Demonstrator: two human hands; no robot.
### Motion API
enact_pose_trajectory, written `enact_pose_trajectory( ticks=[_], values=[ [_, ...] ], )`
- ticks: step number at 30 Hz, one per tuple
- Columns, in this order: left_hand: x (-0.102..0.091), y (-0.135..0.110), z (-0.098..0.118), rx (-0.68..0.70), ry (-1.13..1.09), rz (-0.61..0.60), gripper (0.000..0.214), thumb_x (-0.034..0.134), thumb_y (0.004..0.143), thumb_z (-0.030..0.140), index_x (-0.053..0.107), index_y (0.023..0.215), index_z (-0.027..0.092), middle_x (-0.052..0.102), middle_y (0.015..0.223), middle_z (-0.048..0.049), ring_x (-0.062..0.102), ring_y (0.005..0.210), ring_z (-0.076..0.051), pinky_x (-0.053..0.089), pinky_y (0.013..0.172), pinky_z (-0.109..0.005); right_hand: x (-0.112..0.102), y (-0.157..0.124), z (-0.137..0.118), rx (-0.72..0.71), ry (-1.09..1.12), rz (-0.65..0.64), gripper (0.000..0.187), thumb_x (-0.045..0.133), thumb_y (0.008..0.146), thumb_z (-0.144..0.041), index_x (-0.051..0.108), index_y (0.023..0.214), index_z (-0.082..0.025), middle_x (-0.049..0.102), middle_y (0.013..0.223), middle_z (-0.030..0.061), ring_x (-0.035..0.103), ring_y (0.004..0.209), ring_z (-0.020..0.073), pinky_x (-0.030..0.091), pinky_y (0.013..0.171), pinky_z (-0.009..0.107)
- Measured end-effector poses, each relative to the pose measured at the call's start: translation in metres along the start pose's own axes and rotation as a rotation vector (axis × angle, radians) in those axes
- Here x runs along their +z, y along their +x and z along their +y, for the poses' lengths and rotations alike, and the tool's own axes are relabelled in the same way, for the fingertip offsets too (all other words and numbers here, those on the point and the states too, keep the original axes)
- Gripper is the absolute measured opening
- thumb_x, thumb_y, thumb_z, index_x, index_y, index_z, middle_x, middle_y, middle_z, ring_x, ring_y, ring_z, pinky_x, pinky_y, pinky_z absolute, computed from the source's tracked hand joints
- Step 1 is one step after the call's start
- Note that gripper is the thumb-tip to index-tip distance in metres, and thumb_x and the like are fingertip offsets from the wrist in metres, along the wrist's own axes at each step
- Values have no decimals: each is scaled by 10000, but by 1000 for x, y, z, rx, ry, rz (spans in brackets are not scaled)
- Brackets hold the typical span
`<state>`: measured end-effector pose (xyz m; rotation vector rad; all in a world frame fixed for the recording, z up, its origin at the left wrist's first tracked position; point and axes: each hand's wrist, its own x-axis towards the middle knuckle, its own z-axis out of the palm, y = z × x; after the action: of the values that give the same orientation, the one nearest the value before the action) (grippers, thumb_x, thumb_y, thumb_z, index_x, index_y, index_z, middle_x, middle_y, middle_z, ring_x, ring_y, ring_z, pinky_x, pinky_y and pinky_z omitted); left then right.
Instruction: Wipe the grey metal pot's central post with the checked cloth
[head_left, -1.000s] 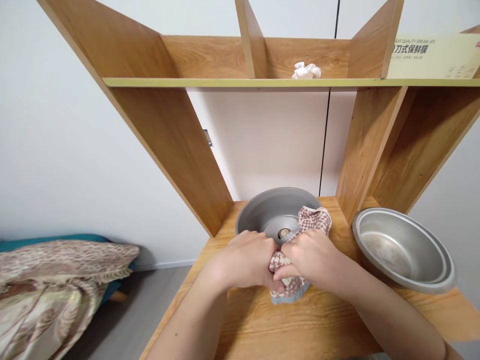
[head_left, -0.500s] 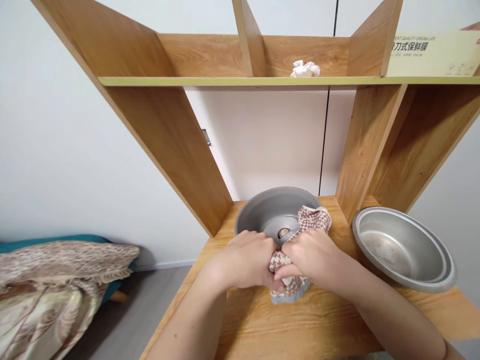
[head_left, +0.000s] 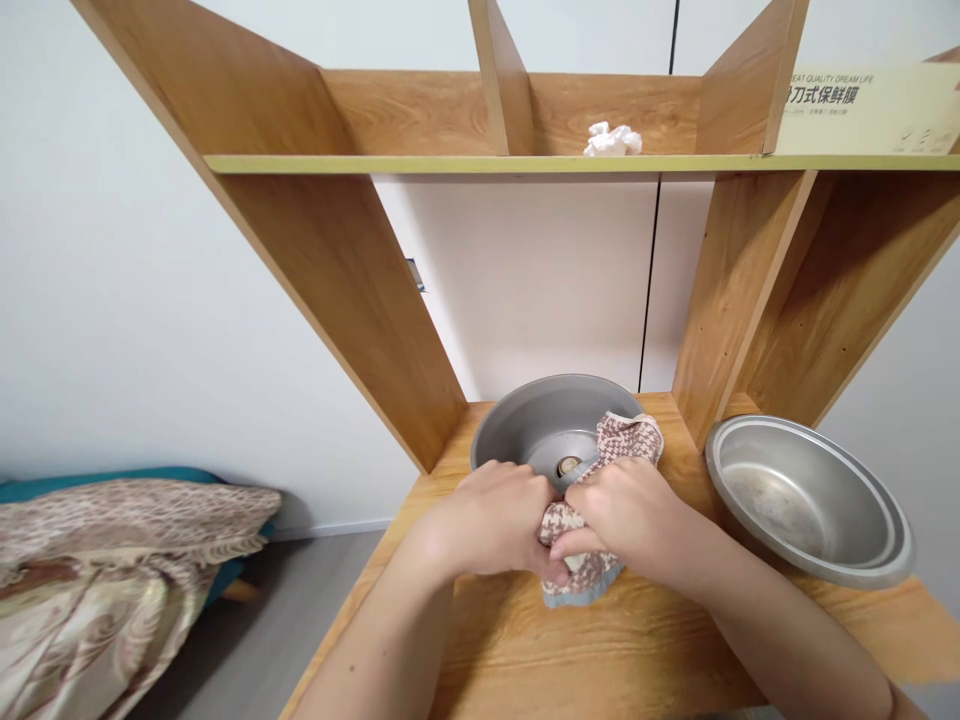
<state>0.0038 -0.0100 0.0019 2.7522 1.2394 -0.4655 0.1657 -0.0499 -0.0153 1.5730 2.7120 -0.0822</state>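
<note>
A round grey cooker body (head_left: pixel 517 432) with a small disc at the centre of its floor stands on the wooden desk. A brown-and-white patterned cloth (head_left: pixel 628 436) with a grey-blue edge drapes over its near right rim. My left hand (head_left: pixel 499 515) is closed on the cloth at the near rim, its fingertips mostly hidden. Right beside it, my right hand (head_left: pixel 626 515) is closed around the same cloth, thumb toward the left hand. One end of the cloth hangs below both hands, and the other lies by the right rim.
A silver metal inner pot (head_left: pixel 795 500) sits on the right of the desk (head_left: pixel 585 650). Wooden shelf panels rise behind. Crumpled white tissue (head_left: pixel 613 140) and a pale box (head_left: pixel 862 110) are on the shelf above. Patterned fabric (head_left: pixel 97 590) lies at lower left.
</note>
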Motion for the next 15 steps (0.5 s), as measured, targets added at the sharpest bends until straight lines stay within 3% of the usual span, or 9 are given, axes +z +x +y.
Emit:
enact_pose_trajectory(
  ticks=[5, 11, 15],
  values=[
    [1, 0, 0, 21, 9, 21, 478, 720, 595, 708, 720, 696, 240, 740, 710, -52, 686, 703, -253, 420, 602, -320, -14, -3, 2, 23, -16, -69, 572, 504, 902, -673, 731, 863, -150, 748, 817, 114, 705, 757, 231, 401, 589, 279],
    [-2, 0, 2, 6, 15, -16, 490, 679, 629, 728, 712, 658, 239, 728, 688, -57, 691, 709, -269, 445, 617, -335, 13, 5, -2, -10, -36, 86, 579, 516, 879, -697, 722, 864, -156, 742, 781, 112, 712, 715, 252, 427, 588, 300],
    [-2, 0, 2, 0, -4, -14, 490, 685, 618, 727, 701, 631, 238, 725, 681, -57, 698, 717, -270, 446, 615, -329, 19, 6, -2, -14, -39, 100, 570, 514, 878, -701, 718, 854, -169, 744, 775, 97, 711, 701, 259, 442, 591, 307]
  ],
)
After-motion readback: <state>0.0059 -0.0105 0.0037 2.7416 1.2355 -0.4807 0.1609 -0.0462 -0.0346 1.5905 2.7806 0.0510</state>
